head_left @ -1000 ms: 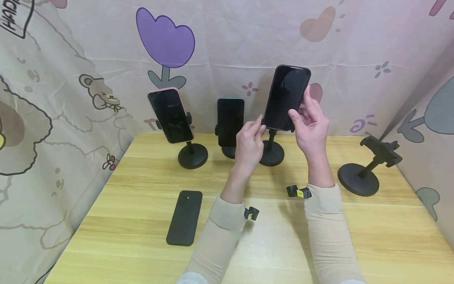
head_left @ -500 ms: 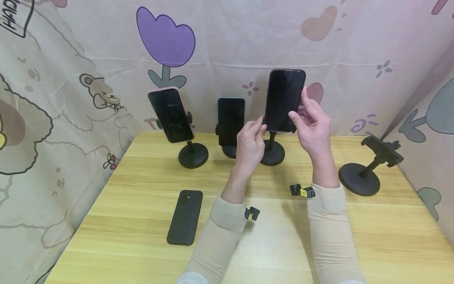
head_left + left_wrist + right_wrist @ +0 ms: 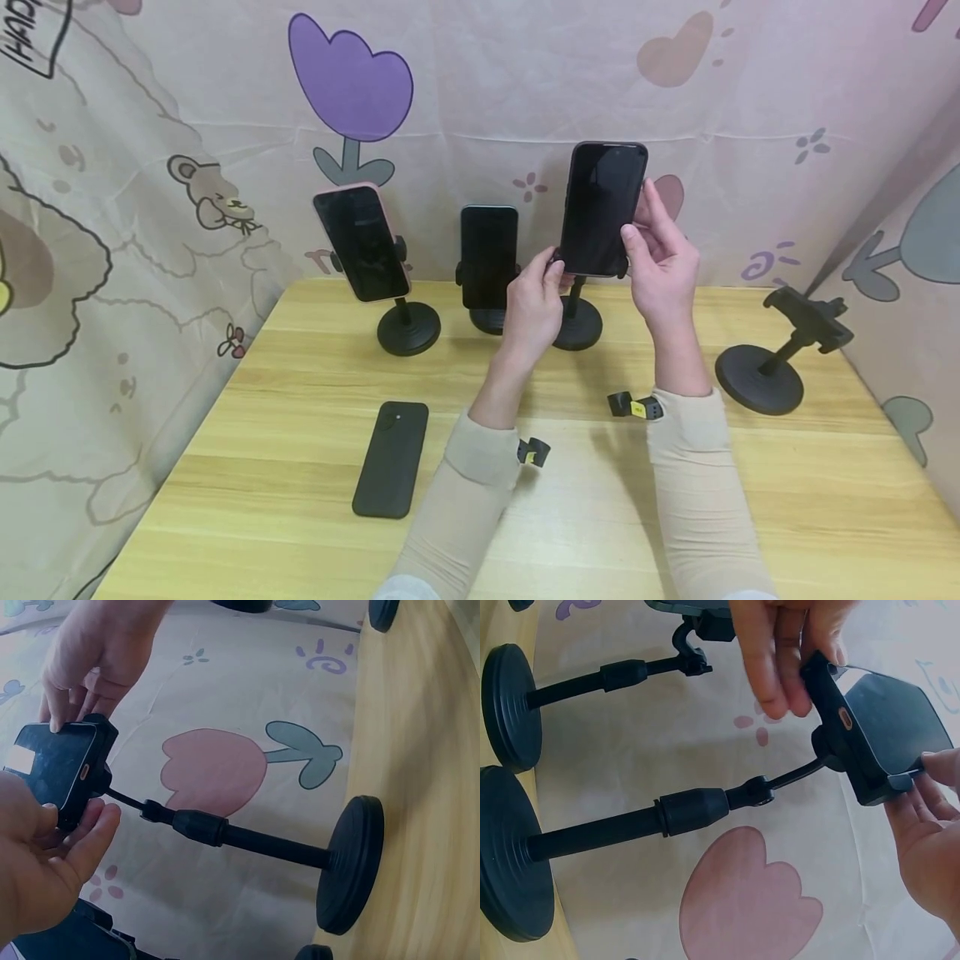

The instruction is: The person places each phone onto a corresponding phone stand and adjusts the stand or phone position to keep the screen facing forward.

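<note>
A black smartphone (image 3: 604,208) sits in the clamp of a black phone stand (image 3: 577,323), its screen toward me. The right hand (image 3: 663,271) holds the phone's right side, thumb at the screen's edge and fingers reaching behind. At the lower left corner, the left hand (image 3: 534,304) grips the stand's clamp, its fingertips partly hidden behind. From the side, in the right wrist view, the clamp (image 3: 866,769) runs along the phone's back, and the stand's arm slopes down to a round base (image 3: 514,855).
Two more stands hold a pink-edged phone (image 3: 362,243) and another dark phone (image 3: 488,254) to the left. An unoccupied phone stand (image 3: 765,375) stands at the right. A black phone (image 3: 390,460) lies face down on the wooden table (image 3: 255,467). Patterned cloth (image 3: 465,92) hangs behind.
The phone has turned from a rightward lean to nearly upright. The right thumb has shifted from over the screen toward its right edge. The left hand has moved slightly to the right.
</note>
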{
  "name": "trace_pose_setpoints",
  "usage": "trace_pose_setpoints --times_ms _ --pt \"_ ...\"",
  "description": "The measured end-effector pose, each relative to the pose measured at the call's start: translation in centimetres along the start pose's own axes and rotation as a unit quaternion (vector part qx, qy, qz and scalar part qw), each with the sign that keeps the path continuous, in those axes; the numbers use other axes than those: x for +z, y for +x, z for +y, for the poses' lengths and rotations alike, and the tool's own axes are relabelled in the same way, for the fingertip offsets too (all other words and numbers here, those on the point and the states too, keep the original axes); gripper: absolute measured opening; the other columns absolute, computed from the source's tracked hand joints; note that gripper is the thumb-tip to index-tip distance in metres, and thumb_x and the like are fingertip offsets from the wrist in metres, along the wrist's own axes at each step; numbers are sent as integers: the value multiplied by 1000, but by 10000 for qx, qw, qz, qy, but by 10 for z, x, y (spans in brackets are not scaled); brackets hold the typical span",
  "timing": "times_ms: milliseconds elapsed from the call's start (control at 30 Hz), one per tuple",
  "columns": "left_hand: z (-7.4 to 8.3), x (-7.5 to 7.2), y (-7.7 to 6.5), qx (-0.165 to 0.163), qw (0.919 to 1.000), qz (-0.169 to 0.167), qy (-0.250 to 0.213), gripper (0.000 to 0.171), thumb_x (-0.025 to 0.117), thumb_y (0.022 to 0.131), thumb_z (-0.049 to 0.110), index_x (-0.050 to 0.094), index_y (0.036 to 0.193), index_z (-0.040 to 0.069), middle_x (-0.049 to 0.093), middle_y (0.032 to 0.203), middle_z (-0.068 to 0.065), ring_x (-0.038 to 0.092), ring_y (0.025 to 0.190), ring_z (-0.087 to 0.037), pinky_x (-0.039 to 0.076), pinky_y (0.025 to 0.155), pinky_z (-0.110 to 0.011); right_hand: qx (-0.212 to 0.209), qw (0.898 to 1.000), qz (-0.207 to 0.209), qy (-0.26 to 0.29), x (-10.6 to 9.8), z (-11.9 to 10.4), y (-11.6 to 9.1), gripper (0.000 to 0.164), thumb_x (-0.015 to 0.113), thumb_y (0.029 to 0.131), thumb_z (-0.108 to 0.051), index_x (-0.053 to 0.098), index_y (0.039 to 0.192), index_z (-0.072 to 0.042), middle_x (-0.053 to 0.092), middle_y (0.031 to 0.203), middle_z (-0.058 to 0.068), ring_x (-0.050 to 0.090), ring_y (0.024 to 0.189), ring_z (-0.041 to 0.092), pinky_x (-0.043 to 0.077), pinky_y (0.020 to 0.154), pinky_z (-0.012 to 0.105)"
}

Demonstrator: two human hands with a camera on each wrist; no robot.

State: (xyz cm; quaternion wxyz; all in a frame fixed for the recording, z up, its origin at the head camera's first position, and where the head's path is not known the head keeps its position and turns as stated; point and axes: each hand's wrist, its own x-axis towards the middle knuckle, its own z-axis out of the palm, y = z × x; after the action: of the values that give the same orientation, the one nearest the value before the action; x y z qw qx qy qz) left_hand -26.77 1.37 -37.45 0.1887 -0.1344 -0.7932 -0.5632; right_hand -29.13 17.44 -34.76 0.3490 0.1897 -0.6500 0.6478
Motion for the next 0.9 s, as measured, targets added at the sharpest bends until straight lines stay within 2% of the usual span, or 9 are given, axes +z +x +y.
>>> trace_pose_setpoints --times_ms 67,200,300,500,900 --pt "-1 1 0 -71 9995 16 -301 38 48 111 15 56 144 -3 75 107 -18 75 97 -26 60 90 -26 -117 9998 -62 -133 0 1 0 51 66 98 5 58 147 -9 74 120 5 69 106 13 54 101 25" --pt "-1 1 0 -36 9973 63 -733 38 50 110 11 55 146 -1 75 105 -20 76 95 -28 60 87 -22 -219 9997 -105 -62 -2 2 0 51 66 97 9 57 145 -4 70 132 13 67 108 12 53 103 25" --pt "-1 1 0 -1 9955 94 -938 37 52 109 10 57 144 -2 74 104 -21 76 94 -29 59 86 -21 -227 9997 -59 40 -3 1 0 50 65 95 13 57 142 -1 69 133 8 65 106 11 53 101 23" --pt "0 1 0 -14 9938 237 -1088 33 55 108 9 60 138 -3 75 103 -22 77 92 -30 60 85 -22 -286 9996 -75 -27 -3 -1 0 49 66 94 14 59 140 -1 70 116 -10 64 100 8 54 94 18" --pt "2 3 0 -283 9892 395 -1380 32 58 106 8 62 136 -3 75 108 -23 78 90 -29 61 83 -23 -481 9977 -248 -414 -6 -6 0 47 67 92 15 60 137 3 72 118 -10 65 94 2 55 93 17"
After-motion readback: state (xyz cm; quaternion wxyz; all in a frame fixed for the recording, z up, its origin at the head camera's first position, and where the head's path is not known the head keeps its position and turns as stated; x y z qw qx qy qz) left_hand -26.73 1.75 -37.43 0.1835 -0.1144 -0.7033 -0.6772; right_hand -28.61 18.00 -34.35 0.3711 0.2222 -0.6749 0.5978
